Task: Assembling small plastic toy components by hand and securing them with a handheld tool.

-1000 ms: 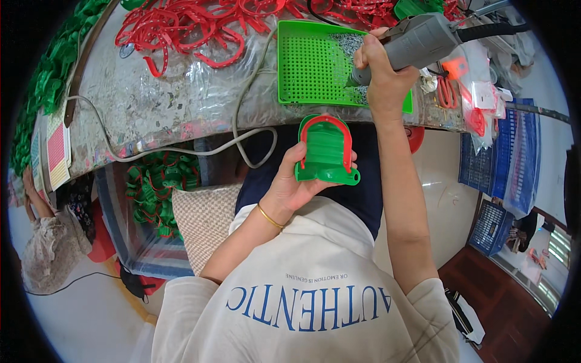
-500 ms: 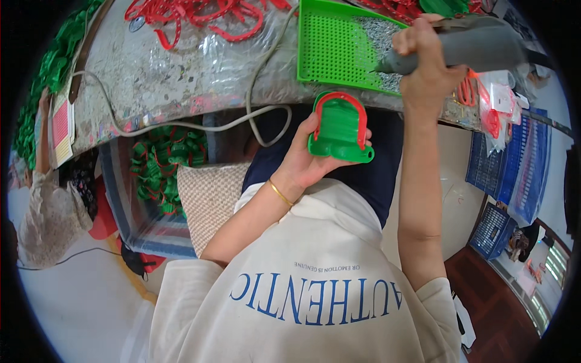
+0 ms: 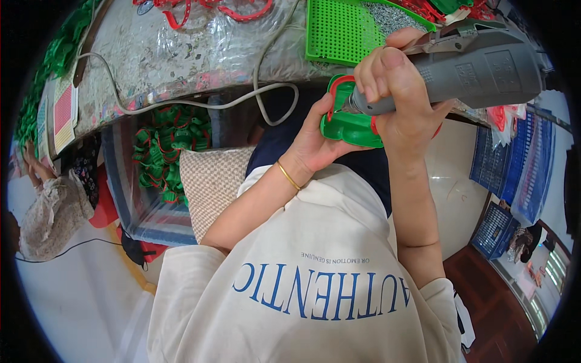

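Note:
My left hand is closed around a green plastic part, keeping it above my lap just off the table edge. A curved red plastic strip runs along the part's rim, much of it hidden by my other hand. In my right hand is a thick grey electric screwdriver, gripped near its nose. Its tip points left into the red-rimmed edge of the part. Whether a screw sits on the tip is too small to tell.
A green perforated tray holding small metal screws stands on the table. A pale cable loops over the table edge. Below left, a bin contains green-and-red parts. Another person is at far left.
The electric screwdriver has come down from the screw tray to the green part, carried by my right hand. My left hand and the part have shifted slightly right.

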Demonstrator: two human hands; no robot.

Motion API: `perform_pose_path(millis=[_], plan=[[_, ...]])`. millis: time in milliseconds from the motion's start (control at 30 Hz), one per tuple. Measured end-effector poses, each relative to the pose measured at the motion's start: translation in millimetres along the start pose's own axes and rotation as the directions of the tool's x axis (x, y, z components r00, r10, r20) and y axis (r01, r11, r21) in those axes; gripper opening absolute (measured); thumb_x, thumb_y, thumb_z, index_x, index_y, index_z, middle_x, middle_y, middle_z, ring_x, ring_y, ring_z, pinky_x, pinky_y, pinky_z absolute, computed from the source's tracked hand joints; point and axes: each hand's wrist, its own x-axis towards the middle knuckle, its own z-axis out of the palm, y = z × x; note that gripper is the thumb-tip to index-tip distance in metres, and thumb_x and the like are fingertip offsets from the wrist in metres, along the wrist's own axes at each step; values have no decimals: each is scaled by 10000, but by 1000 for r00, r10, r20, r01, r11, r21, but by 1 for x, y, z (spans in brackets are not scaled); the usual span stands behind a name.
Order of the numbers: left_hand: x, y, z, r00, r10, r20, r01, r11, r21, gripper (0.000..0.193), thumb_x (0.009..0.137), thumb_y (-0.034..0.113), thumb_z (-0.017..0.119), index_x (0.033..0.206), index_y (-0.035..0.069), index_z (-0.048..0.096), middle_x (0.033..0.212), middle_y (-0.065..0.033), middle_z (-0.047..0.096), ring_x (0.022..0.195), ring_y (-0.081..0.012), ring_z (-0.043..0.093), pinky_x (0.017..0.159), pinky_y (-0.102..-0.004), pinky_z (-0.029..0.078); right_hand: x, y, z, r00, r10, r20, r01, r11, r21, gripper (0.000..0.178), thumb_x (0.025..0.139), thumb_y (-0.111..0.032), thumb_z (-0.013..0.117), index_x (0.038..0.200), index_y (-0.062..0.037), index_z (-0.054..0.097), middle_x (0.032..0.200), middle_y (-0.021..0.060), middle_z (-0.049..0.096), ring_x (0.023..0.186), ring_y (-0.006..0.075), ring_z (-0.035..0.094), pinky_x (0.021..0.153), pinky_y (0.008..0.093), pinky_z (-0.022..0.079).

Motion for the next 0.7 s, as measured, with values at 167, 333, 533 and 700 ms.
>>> perform_pose_path(millis=[167, 333, 533, 700], plan=[[0, 0, -2, 1000, -12, 12, 12, 1000, 1, 670, 864, 485, 583, 1383, 122, 365, 1380, -135, 430, 1246, -321, 467, 997, -560, 416, 0, 3, 0, 1000, -12, 4, 12, 1000, 21, 181, 872, -13, 519, 1042, 44, 497, 623, 44, 453, 510, 121, 434, 514, 278, 381], [-3, 0, 2, 1000, 16, -22, -15, 999, 44, 668, 867, 492, 575, 1379, 117, 368, 1373, -139, 434, 1243, -312, 470, 982, -549, 436, -4, 5, 4, 1000, 21, -15, -22, 999, -34, 140, 871, -16, 520, 999, 35, 500, 607, 40, 444, 501, 119, 426, 507, 277, 379], [-8, 1, 3, 999, 16, -29, -15, 998, 57, 637, 886, 477, 557, 1372, 108, 374, 1343, -135, 469, 1217, -309, 498, 975, -546, 444, -5, 9, 1, 995, -34, 94, 36, 999, -17, 78, 870, -20, 518, 936, 10, 491, 589, 38, 441, 484, 118, 415, 491, 281, 380], [-6, 1, 0, 999, 4, -51, -2, 999, 39, 596, 906, 450, 540, 1365, 103, 384, 1327, -133, 489, 1205, -306, 513, 961, -541, 454, -7, 13, -1, 994, -38, 102, 42, 998, -38, 81, 870, -20, 518, 948, -5, 499, 592, 42, 452, 480, 117, 417, 484, 286, 380]])
